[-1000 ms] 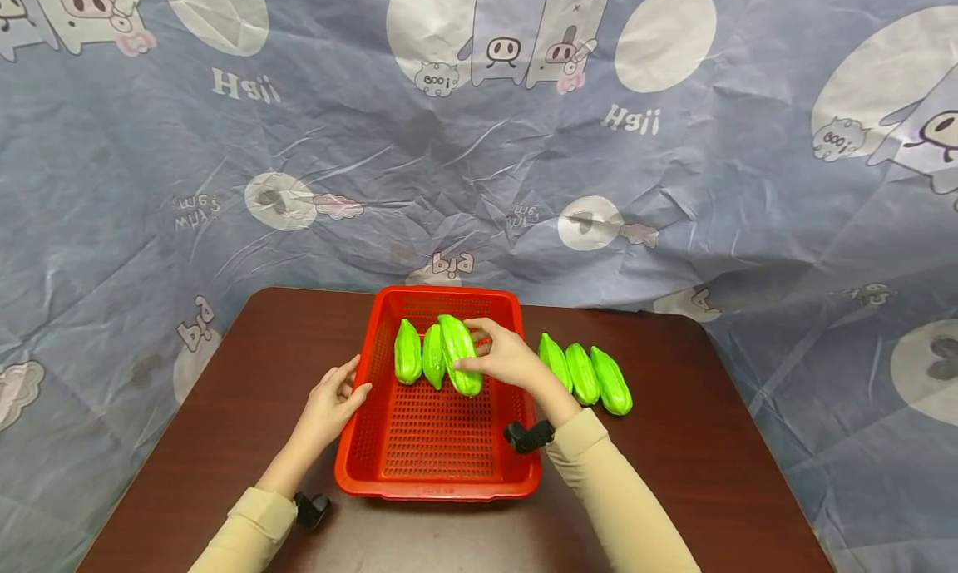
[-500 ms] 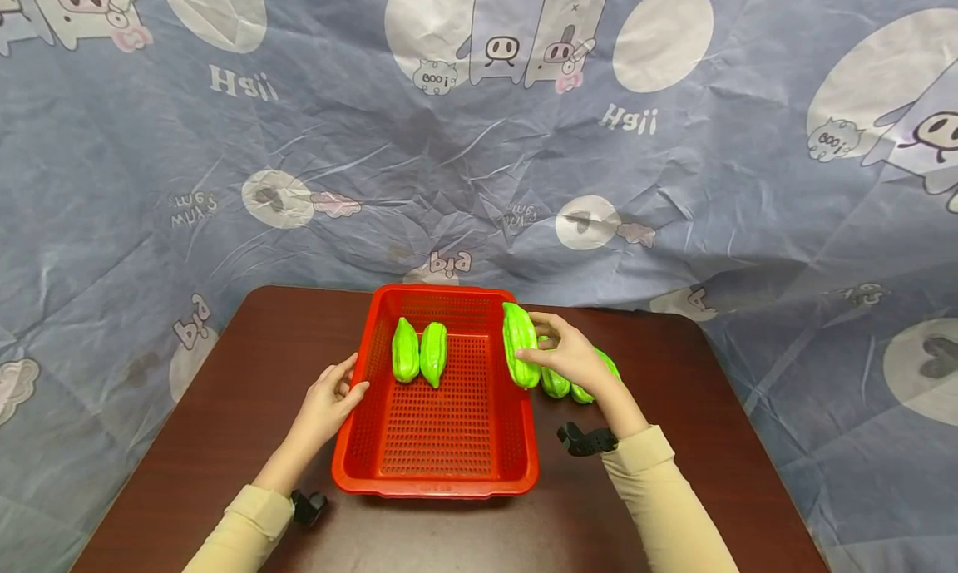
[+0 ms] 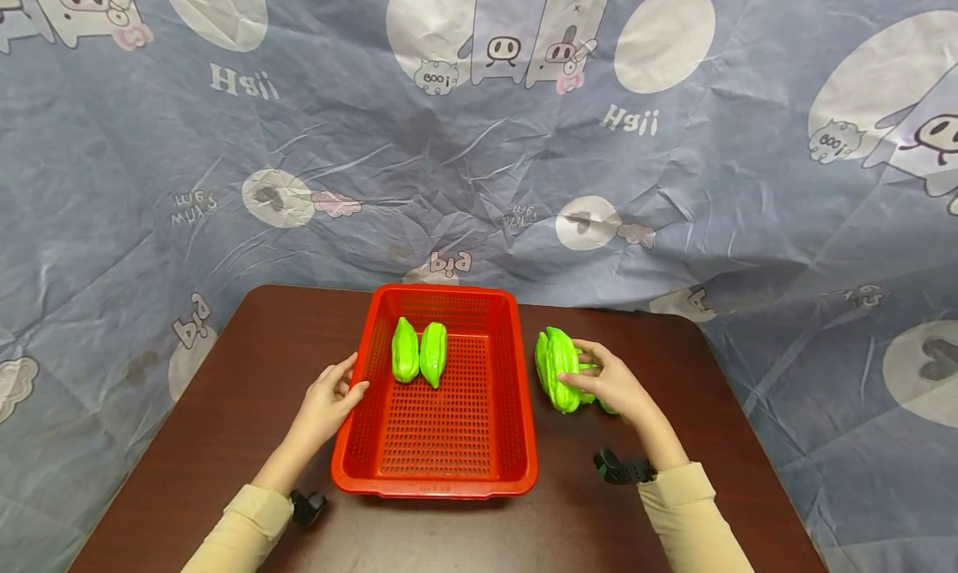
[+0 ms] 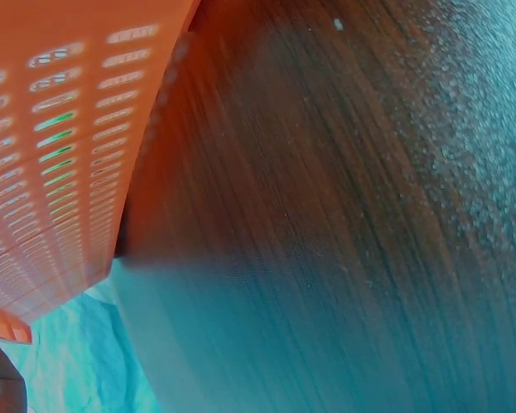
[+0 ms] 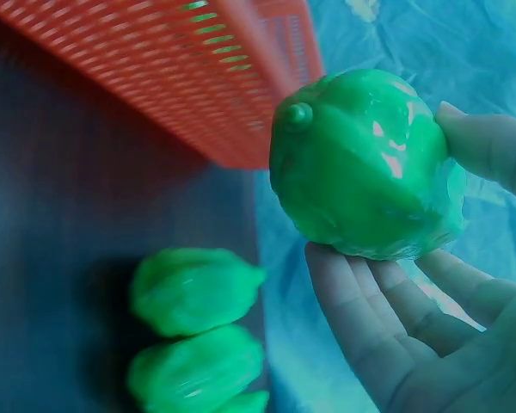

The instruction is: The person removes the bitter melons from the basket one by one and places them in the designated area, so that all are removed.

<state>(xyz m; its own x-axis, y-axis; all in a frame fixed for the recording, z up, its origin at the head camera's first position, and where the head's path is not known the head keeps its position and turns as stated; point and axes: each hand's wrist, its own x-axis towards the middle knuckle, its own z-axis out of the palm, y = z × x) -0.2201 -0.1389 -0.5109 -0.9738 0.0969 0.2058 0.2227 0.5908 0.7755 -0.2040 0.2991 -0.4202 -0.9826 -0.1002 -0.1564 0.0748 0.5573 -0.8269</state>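
My right hand (image 3: 618,387) holds a bright green ribbed gourd (image 3: 561,375) between thumb and fingers, to the right of the red plastic basket (image 3: 436,486). In the right wrist view, the held gourd's stubby stem end faces the camera. Below it on the table lie more green gourds (image 5: 193,291), mostly hidden in the head view by the held one and the hand. Two other gourds (image 3: 405,353) rest side by side in the basket's far left part. My left hand (image 3: 323,400) grips the basket's left rim, with the thumb on its edge.
The dark brown table (image 3: 284,340) carries the basket at its middle. Behind the table hangs a grey-blue cloth (image 3: 449,165) with cartoon prints. Perforated basket wall (image 4: 69,155) fills the left side of the left wrist view.
My right hand has carried the held gourd out of the basket, over its right rim and down toward the gourds on the table. My left hand has stayed at the left rim.
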